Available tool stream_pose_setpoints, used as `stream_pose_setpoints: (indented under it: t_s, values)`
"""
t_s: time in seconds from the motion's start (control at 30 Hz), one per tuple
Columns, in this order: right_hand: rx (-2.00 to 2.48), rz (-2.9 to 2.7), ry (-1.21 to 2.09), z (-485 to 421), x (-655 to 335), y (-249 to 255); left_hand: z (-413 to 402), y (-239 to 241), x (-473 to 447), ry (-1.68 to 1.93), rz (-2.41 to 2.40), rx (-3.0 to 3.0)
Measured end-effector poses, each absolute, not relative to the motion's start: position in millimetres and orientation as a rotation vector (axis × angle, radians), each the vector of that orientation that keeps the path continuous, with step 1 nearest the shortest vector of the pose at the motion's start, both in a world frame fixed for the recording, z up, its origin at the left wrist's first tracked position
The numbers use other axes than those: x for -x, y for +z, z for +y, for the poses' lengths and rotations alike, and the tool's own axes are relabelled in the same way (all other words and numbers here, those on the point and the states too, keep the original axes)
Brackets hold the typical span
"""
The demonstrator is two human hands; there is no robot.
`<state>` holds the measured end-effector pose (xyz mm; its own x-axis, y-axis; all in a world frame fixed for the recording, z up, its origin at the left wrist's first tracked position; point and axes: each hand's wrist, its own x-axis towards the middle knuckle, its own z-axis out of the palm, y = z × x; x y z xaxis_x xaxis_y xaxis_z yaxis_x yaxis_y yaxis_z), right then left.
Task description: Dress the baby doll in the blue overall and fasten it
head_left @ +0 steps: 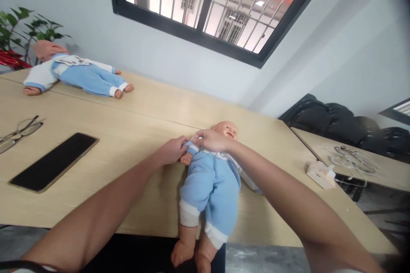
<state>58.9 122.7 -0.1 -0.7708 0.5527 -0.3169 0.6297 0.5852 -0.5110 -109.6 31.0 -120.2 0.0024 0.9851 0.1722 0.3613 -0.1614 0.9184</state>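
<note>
A baby doll [209, 179] in a light blue suit lies on its back on the wooden table [134, 145], its feet hanging over the near edge. My left hand [174, 150] is closed on the doll's sleeve cuff by its small arm. My right hand [209, 140] pinches the suit's fabric at the doll's shoulder, just below its head [226, 129]. Both hands touch the doll's upper left side.
A second doll [75, 74] in blue and white lies at the table's far left. A dark phone [54, 161] and a pair of glasses [19, 131] lie at the left. A small white box [321, 174] sits at the right. Black chairs [339, 123] and a plant [22, 30] stand beyond.
</note>
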Motion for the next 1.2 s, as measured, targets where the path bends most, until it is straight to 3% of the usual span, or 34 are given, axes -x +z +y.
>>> stream_pose_setpoints:
  t_s: [0.27, 0.4, 0.63, 0.93, 1.1, 1.2]
  values:
    - [-1.074, 2.663, -1.104, 118, -65, 2, 34, -118, 122, 1.152, 0.885, -1.386]
    - [-1.09, 2.606, -1.128, 113, -68, 6, 35, -121, 118, 1.219, 1.036, -1.493]
    - [-0.971, 2.546, -1.069, 103, -61, 17, 34, -119, 104, 1.186, 1.87, -1.667]
    - [-1.094, 2.5, -1.102, 113, -29, 13, 28, -102, 112, 1.007, 1.976, -1.64]
    - [-1.375, 2.478, -1.243, 125, -34, 2, 18, -85, 116, 0.585, 1.83, -1.472]
    - [-1.441, 2.463, -1.212, 129, -35, 0, 12, -77, 105, 0.531, 1.791, -1.588]
